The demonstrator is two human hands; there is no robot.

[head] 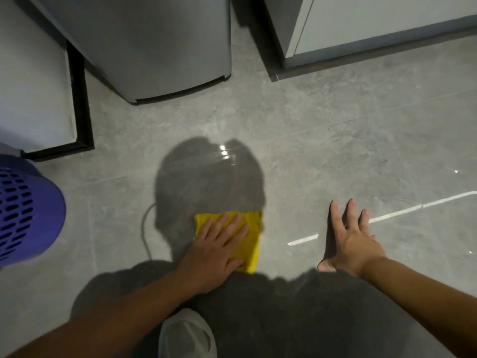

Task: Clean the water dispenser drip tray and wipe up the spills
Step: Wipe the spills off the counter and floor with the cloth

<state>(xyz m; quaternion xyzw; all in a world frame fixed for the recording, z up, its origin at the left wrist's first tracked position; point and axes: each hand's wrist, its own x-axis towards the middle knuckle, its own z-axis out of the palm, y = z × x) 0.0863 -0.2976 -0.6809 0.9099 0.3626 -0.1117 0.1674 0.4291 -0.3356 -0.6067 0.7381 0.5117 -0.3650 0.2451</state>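
A yellow cloth (251, 228) lies flat on the glossy grey tile floor (335, 140) in front of me. My left hand (219, 249) presses down on the cloth with its fingers spread flat. My right hand (353, 239) rests open on the floor to the right of the cloth, fingers apart, holding nothing. The grey base of the water dispenser (154, 47) stands at the top, beyond the cloth. The drip tray is out of sight. My shadow darkens the floor around the cloth, so I cannot tell where the floor is wet.
A blue perforated basket (23, 210) stands at the left edge. A white panel with a black frame (80, 99) sits left of the dispenser. A white cabinet (374, 24) is at the top right. My grey shoe (185, 334) shows at the bottom.
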